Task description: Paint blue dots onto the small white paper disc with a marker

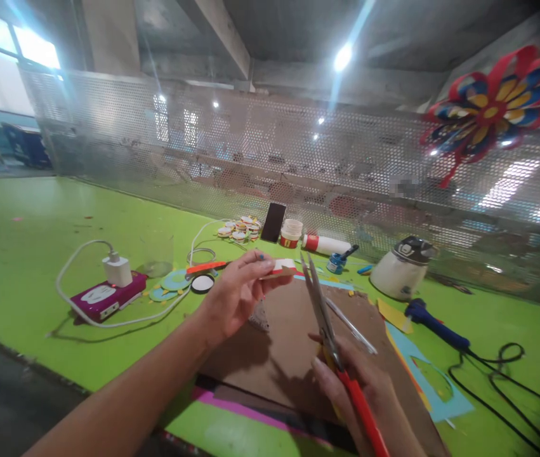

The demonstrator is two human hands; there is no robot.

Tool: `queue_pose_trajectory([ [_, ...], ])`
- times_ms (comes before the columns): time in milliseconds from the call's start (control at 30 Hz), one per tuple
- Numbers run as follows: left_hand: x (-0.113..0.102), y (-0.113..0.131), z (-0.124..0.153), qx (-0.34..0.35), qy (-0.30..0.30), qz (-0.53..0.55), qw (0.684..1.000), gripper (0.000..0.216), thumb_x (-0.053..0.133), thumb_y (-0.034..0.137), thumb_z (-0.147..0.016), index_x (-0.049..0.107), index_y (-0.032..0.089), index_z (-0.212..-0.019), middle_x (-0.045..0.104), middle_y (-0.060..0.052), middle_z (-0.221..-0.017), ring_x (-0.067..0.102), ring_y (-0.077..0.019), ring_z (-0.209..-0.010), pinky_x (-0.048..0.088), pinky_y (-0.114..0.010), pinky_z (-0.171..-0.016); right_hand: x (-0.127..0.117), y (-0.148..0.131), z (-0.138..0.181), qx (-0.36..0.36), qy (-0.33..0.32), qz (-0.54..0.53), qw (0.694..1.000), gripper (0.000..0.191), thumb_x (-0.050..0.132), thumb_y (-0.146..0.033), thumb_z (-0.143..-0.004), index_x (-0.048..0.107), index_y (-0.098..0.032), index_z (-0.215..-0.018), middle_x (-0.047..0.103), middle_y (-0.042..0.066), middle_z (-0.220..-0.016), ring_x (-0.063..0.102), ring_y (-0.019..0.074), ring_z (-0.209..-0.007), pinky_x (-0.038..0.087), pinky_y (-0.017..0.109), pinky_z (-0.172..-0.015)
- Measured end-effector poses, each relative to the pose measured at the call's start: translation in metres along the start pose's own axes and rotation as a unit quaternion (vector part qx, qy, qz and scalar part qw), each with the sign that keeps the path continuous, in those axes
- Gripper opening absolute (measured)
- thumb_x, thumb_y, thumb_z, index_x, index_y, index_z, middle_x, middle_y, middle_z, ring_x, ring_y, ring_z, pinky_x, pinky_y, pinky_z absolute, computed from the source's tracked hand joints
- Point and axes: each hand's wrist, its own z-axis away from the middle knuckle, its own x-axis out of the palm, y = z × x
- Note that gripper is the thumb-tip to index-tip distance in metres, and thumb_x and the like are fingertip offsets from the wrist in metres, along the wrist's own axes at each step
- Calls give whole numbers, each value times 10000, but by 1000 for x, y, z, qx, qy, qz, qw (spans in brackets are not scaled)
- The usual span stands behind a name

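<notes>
In my left hand (pixel 236 289) I pinch a small white and red piece (pixel 283 268), perhaps paper, raised above a brown board (pixel 283 343). My right hand (pixel 350 381) is closed round the red handles of a pair of scissors (pixel 320 304). Their blades point upward, slightly parted, just to the right of the small piece and seemingly apart from it. On the board behind the scissors lies a silvery pen-like stick (pixel 350 325). A greyish scrap (pixel 259 316) lies partly hidden below my left hand.
At right are a glue gun (pixel 438 327) with a black cord, blue paper offcuts (pixel 429 374) and a white pot (pixel 400 270). A phone (pixel 273 222), tub (pixel 291 233) and ink bottle (pixel 336 262) stand behind. At left sit a purple power strip (pixel 108 295), glass (pixel 157 254) and orange cutter (pixel 207 270).
</notes>
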Motion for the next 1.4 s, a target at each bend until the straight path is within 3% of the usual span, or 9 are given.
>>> queue_pose_trajectory([
  [400, 3, -3, 6, -40, -57, 0, 998, 146, 773, 177, -762, 641, 130, -806, 774, -70, -897, 737, -200, -903, 538, -372, -949, 4, -3, 3, -1, 28, -20, 999, 312, 621, -449, -846, 707, -205, -1021, 539, -45, -618, 527, 118, -549, 465, 213, -559],
  [567, 3, -6, 5, -22, -36, -4, 999, 131, 753, 187, -789, 635, 133, -810, 757, -45, -883, 739, -194, -887, 547, -347, -927, 0, -9, 3, 34, 37, -60, 997, 353, 620, -473, -850, 697, -206, -1069, 575, -24, -671, 533, 122, -577, 459, 222, -560],
  [667, 2, -12, 7, 2, -52, -74, 996, 143, 747, 205, -811, 618, 144, -813, 746, -51, -991, 723, -171, -927, 544, -290, -890, -6, -12, 0, 78, 16, -111, 991, 413, 646, -498, -847, 665, -184, -1115, 603, -6, -706, 569, 132, -629, 479, 235, -600],
  [767, 3, -22, 14, 19, -131, -185, 974, 142, 731, 181, -836, 591, 161, -820, 704, -58, -1156, 689, -158, -1016, 538, -254, -858, -11, -13, -7, 135, -20, -250, 959, 485, 672, -530, -842, 602, -168, -1157, 643, 23, -770, 622, 151, -696, 525, 262, -644],
  [867, 7, -31, 22, 34, -215, -245, 945, 127, 699, 173, -865, 572, 174, -851, 640, -68, -1260, 636, -190, -1148, 519, -312, -943, -13, -7, -16, 148, -1, -404, 903, 492, 722, -469, -826, 553, -207, -1206, 643, 4, -784, 634, 146, -693, 543, 267, -622],
  [967, 9, -36, 25, 44, -242, -291, 925, 111, 681, 174, -877, 571, 178, -889, 603, -85, -1279, 595, -218, -1216, 476, -376, -1033, -16, 1, -22, 159, 13, -444, 881, 498, 788, -344, -784, 552, -233, -1209, 647, -14, -789, 628, 129, -665, 545, 267, -630],
  [1167, 5, -44, 24, 19, -237, -340, 910, 345, 717, 183, -838, 578, 182, -1154, 638, -119, -1229, 626, -234, -1157, 485, -434, -1052, -22, 6, -23, 120, -6, -424, 898, 407, 783, -266, -788, 608, -230, -1153, 647, -10, -826, 622, 125, -698, 530, 262, -651],
  [1300, 4, -47, 25, -7, -249, -357, 900, 566, 726, 191, -819, 499, 219, -1337, 558, -132, -1403, 582, -249, -1251, 471, -443, -1093, -25, 5, -23, 130, -10, -408, 904, 424, 796, -268, -769, 623, -234, -1155, 644, -15, -823, 610, 111, -677, 521, 249, -646],
  [1400, 4, -48, 27, 21, -264, -418, 869, 579, 697, 201, -836, 491, 224, -1376, 495, -126, -1470, 519, -257, -1325, 463, -436, -1114, -28, 5, -23, 115, -33, -383, 916, 390, 774, -275, -790, 626, -232, -1147, 633, -24, -799, 574, 97, -649, 506, 237, -624],
])
